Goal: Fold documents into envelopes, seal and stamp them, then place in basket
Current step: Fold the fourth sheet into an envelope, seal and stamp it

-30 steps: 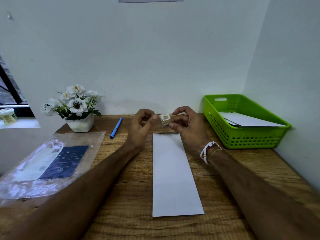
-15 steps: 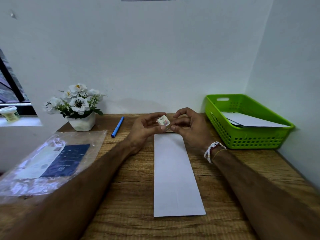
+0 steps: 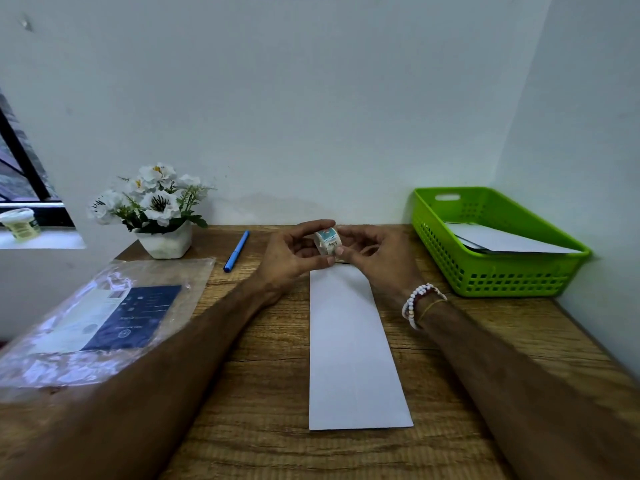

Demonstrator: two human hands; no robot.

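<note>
A long white envelope (image 3: 353, 344) lies lengthwise on the wooden desk (image 3: 270, 393) in front of me. Above its far end I hold a small roll of stamp stickers (image 3: 328, 241) between both hands. My left hand (image 3: 294, 252) pinches the roll from the left with thumb and fingers curled round it. My right hand (image 3: 375, 258) pinches it from the right, fingertips at its lower edge. A green plastic basket (image 3: 498, 275) stands at the right against the wall, with white envelopes (image 3: 498, 239) lying inside.
A blue pen (image 3: 236, 251) lies left of my hands. A white pot of artificial flowers (image 3: 156, 213) stands at the back left. A clear plastic bag with a dark printed sheet (image 3: 104, 317) covers the left desk. Walls close the back and right.
My hands have drawn together on the sticker roll, and the roll has turned so its printed band faces me. The envelope has not moved.
</note>
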